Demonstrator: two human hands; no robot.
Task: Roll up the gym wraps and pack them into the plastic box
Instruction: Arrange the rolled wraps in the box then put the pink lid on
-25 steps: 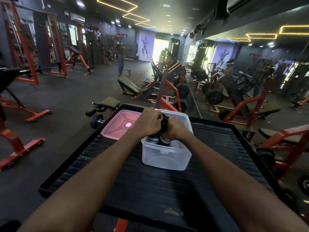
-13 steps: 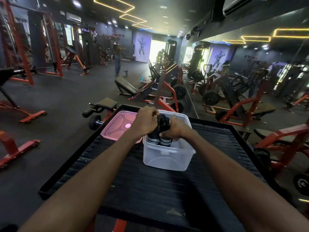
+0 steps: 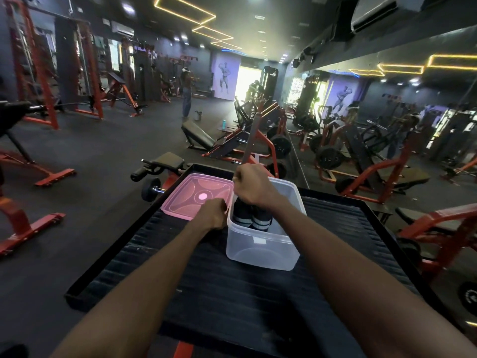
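A large, dim gym stretches ahead, filled with red-framed weight machines [image 3: 260, 140], with yellow light strips on the ceiling. A person [image 3: 186, 95] stands far off on the dark floor.

In the foreground, a black ribbed tabletop [image 3: 232, 301] with a raised rim takes up the lower half of the view. Two bare forearms reach forward across it from the bottom edge.

A clear plastic box [image 3: 263, 251] stands open on the far part of the tabletop. Just to its left, touching its side, lies a pink lid [image 3: 198, 195], flat on the surface.

Inside the box, at its left end, two rolled black gym wraps [image 3: 251, 219] with pale stripes stand upright side by side.

The right hand [image 3: 254, 186] is over the box, directly above the wraps, fingers curled downward; its grip appears closed on the top of the rolls, though the fingertips are hidden.

The left hand [image 3: 213, 213] is at the box's left wall, where the lid's near corner meets it. Its fingers are curled, but whether its grip is on the lid or the box rim cannot be told.

A small dumbbell [image 3: 152, 191] lies on the floor beyond the tabletop's left edge.
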